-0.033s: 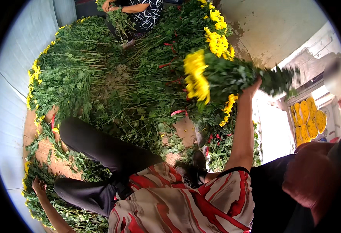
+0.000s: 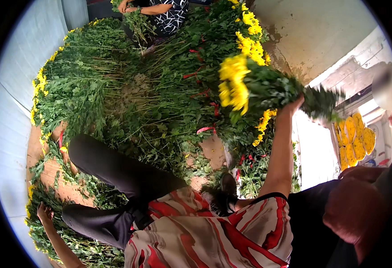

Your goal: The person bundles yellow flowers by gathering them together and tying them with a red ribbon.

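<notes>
A bunch of yellow chrysanthemums (image 2: 274,87) with dark green leaves hangs in the air at the upper right, its flower heads to the left and its stem end to the right. My right hand (image 2: 292,106) is closed around it from below, arm stretched far out. The bunch is slightly blurred. At the lower left, my left hand (image 2: 45,213) rests at the edge of more leafy chrysanthemum stems (image 2: 88,243), fingers apart and holding nothing I can see. My dark-trousered knees are bent between the two hands.
Chrysanthemum stems (image 2: 84,94) cover the floor, several with red ties (image 2: 206,130). A person (image 2: 169,18) sits among them at the back, holding stems. Another person's blurred limb (image 2: 354,207) is close at right. Bundled yellow flowers (image 2: 356,138) stand beyond. Pale walls (image 2: 19,89) border the left.
The bunch in my right hand has moved a little to the right and its flower heads are less blurred. My left hand has stayed in place. The limb at right has shifted slightly.
</notes>
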{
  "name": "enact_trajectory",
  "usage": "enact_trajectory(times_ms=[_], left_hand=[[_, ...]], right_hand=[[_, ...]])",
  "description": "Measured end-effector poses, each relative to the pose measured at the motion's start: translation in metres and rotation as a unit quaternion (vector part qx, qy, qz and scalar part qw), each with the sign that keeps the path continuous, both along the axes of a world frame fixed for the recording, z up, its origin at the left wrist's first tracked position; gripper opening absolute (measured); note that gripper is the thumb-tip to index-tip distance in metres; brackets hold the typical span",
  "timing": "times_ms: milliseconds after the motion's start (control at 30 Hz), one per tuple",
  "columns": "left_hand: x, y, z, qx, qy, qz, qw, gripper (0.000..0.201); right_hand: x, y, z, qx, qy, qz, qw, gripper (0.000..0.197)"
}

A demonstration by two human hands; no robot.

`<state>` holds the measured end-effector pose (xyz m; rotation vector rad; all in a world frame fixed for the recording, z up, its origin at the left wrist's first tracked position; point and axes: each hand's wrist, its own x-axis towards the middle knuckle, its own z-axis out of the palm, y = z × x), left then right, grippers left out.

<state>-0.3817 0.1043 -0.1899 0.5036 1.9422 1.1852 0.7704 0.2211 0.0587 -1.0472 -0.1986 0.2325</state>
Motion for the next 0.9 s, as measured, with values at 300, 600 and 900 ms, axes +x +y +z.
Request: enact_trajectory(times_ms=[300, 600, 900], left_hand=[[-0.028, -0.101, 0.049, -0.002, 0.109, -0.057, 0.992, 0.026], [0.134, -0.145, 0.129, -0.142, 0.014, 0.175, 0.974, 0.043], [0.094, -0.095, 0.011, -0.131, -0.033, 0.099, 0.986, 0.039]], right_hand=[[0.113, -0.068, -0.145, -0.063, 0.139, 0.052, 0.987, 0.045], [-0.285, 0.019, -0.286, -0.614, -0.133, 0.681, 0.375, 0.035], [-0.620, 0.203, -0.232, -0.302, -0.668, 0.679, 0.037, 0.030]])
